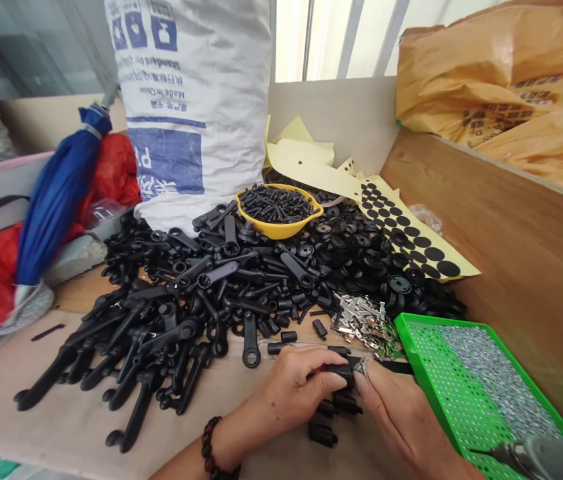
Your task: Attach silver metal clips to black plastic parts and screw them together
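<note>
The fingers of the left hand, pressed together, close over a stubby black plastic peg, its long axis lying crosswise between the hands, while the thumb and forefinger of the right hand pinch a small silver metal clip against its right end, the right hand being nearer the clip. Just left of a green perforated plastic tray of grey screws, more black pegs lie below the hands, a heap of silver clips sits beyond them, and a sprawling pile of black plastic arms spreads farther left. A dark beaded bracelet circles the left wrist.
</note>
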The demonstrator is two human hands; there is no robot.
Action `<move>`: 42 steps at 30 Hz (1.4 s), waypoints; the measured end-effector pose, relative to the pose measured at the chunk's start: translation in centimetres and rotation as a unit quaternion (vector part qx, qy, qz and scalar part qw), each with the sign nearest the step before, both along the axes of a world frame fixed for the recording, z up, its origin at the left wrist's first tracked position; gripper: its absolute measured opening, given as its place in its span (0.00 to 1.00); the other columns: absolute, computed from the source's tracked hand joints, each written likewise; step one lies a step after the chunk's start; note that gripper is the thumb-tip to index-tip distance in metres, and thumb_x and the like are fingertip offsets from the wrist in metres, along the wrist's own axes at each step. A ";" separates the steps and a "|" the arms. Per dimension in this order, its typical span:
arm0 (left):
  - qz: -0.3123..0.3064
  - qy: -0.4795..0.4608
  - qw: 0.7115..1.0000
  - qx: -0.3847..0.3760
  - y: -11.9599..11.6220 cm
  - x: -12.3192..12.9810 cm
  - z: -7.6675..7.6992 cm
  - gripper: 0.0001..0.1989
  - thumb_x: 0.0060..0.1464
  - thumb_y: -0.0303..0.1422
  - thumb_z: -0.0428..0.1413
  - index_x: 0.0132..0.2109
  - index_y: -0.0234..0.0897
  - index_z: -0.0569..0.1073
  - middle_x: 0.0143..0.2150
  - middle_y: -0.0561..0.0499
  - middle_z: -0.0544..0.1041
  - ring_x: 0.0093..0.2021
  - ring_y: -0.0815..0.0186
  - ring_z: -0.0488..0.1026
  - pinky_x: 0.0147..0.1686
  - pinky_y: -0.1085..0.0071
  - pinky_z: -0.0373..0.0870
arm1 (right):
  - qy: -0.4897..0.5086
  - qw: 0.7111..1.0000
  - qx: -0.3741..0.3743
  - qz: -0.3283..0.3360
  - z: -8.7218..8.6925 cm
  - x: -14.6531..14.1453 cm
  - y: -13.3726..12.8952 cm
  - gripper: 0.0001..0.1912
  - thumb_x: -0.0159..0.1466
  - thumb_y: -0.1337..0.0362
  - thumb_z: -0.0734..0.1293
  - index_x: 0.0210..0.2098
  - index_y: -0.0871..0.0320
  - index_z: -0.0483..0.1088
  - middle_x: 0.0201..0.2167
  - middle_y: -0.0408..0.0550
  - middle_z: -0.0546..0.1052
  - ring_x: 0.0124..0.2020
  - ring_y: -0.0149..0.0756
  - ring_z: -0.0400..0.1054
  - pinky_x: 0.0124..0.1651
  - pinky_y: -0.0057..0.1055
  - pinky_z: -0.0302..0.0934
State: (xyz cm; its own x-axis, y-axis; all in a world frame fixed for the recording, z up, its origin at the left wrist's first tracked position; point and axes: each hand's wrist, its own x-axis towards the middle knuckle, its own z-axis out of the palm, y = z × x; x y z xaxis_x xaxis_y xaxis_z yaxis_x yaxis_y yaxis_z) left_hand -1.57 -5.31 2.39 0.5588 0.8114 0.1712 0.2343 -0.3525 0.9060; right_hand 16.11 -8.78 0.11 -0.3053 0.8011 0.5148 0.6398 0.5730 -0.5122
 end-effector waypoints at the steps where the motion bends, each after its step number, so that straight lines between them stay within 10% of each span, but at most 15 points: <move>1: 0.000 0.007 1.000 0.007 0.0 0.0 0.0 0.10 0.57 0.25 0.53 0.42 0.33 0.77 0.38 0.47 0.80 0.38 0.64 0.75 0.40 0.73 0.68 | 0.015 0.999 -0.030 0.002 0.1 -0.1 -0.1 0.12 0.69 0.68 0.53 0.30 0.54 0.62 0.22 0.42 0.70 0.22 0.31 0.66 0.25 0.25 0.59; 7: 0.005 0.036 0.995 0.090 -0.2 0.0 -0.1 0.10 0.60 0.29 0.51 0.42 0.32 0.76 0.36 0.46 0.79 0.36 0.63 0.75 0.38 0.71 0.69 | 0.119 0.967 -0.226 -0.011 0.0 -0.2 -0.9 0.15 0.70 0.58 0.52 0.40 0.54 0.68 0.34 0.48 0.76 0.36 0.38 0.71 0.37 0.29 0.66; 15: -0.004 0.027 0.966 0.259 -0.2 -0.1 -1.2 0.11 0.63 0.29 0.44 0.43 0.31 0.71 0.36 0.43 0.77 0.36 0.62 0.72 0.38 0.67 0.69 | 0.176 0.937 -0.298 -0.046 -3.1 0.8 -1.0 0.24 0.67 0.46 0.53 0.29 0.55 0.69 0.19 0.43 0.68 0.21 0.34 0.64 0.19 0.26 0.60; 24: 0.002 0.034 0.990 0.138 -0.1 -0.2 -0.8 0.12 0.63 0.32 0.46 0.43 0.33 0.73 0.39 0.45 0.78 0.39 0.62 0.74 0.40 0.69 0.70 | 0.167 0.952 -0.251 -0.045 -0.8 -0.9 -1.1 0.20 0.68 0.50 0.54 0.37 0.54 0.71 0.32 0.48 0.75 0.33 0.39 0.70 0.38 0.31 0.66; 33: -0.006 0.059 0.970 0.234 0.4 -0.4 -1.4 0.12 0.63 0.31 0.45 0.43 0.31 0.72 0.36 0.44 0.77 0.36 0.62 0.73 0.39 0.67 0.72 | 0.191 0.929 -0.311 -0.064 -1.2 -1.1 -0.9 0.24 0.68 0.47 0.52 0.29 0.56 0.67 0.22 0.43 0.69 0.25 0.34 0.65 0.26 0.27 0.62; 42: 0.006 0.039 0.986 0.161 0.4 -0.3 -1.0 0.09 0.61 0.29 0.50 0.43 0.34 0.74 0.39 0.46 0.79 0.40 0.63 0.76 0.43 0.70 0.71 | 0.118 0.954 -0.273 -0.031 -0.7 -0.4 -0.2 0.19 0.68 0.52 0.53 0.29 0.54 0.66 0.22 0.42 0.69 0.25 0.34 0.64 0.30 0.29 0.62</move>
